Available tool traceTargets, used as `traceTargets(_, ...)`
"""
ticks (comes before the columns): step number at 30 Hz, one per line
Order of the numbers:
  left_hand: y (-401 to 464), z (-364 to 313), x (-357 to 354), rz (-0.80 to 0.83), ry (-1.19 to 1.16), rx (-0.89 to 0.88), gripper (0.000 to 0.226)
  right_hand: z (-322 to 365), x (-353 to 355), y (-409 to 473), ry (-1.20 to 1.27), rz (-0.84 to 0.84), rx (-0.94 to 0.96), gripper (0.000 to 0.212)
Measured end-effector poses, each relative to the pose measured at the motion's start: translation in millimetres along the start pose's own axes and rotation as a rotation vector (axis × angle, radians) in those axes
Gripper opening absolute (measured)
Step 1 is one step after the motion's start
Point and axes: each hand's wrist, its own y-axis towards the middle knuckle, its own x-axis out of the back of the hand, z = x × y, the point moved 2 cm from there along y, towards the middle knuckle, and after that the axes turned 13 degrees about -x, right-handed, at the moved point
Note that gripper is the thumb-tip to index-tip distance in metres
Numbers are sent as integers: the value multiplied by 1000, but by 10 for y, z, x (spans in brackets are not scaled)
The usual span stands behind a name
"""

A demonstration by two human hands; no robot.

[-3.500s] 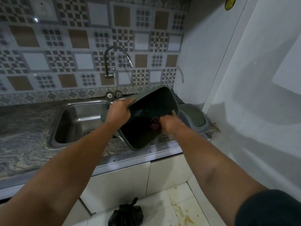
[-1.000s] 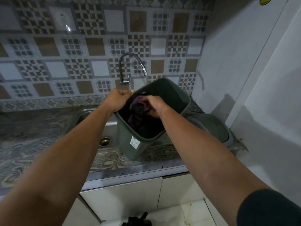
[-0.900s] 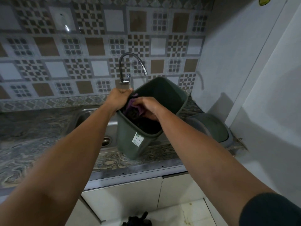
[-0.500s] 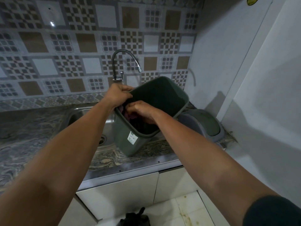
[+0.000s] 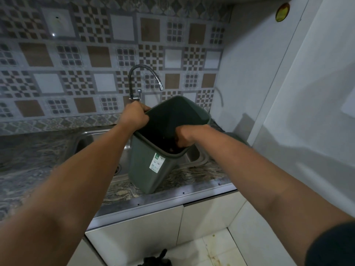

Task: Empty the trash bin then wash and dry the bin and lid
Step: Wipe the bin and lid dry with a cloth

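Observation:
A dark green trash bin (image 5: 142, 167) with a white label stands tilted at the sink's front edge, its mouth facing me. My left hand (image 5: 134, 117) grips the bin's far left rim. My right hand (image 5: 185, 135) is inside the bin against the near right wall, fingers curled round a dark purple cloth (image 5: 171, 150), of which only a scrap shows below the hand. The bin's grey-green lid (image 5: 237, 137) lies on the counter behind my right forearm, mostly hidden.
A steel sink (image 5: 86, 138) sits in the marbled counter (image 5: 28, 162), with a curved tap (image 5: 132, 81) above the bin. A white wall panel (image 5: 288, 112) closes the right side. A tied black trash bag (image 5: 155, 261) lies on the floor below the cabinets.
The bin has gone from lying tilted toward me to nearly upright. My right hand with the cloth has moved from the left inner wall across to the near right wall, deeper inside.

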Motion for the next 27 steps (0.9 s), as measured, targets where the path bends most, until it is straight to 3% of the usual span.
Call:
traceTargets(4,-19,-47,-34,35,73,-59,34,-476,41,143,-3,-83,-168,37)
traceTargets(8,-42,-109,-54,50,138,-128,35,-771,-72,259,-1,-138,-267,30)
traceTargets(15,-95,-217,-163,16,142,-151,37,-621,-87,223,-84,-38,-351,43)
traceTargets(18,-132,-270,-236,-44,132,-139,37,-391,-251,111,127,139,-255,31)
traceTargets(20,-157,-309,-270,-61,141,-124,34,-126,-282,-13,200,228,-143,35)
traceTargets(23,-210,-333,-241,-79,153,-86,34,236,-296,-219,396,272,-61,38)
traceTargets(27,-327,-299,-131,-81,129,-54,33,236,-335,-437,786,327,-25,21)
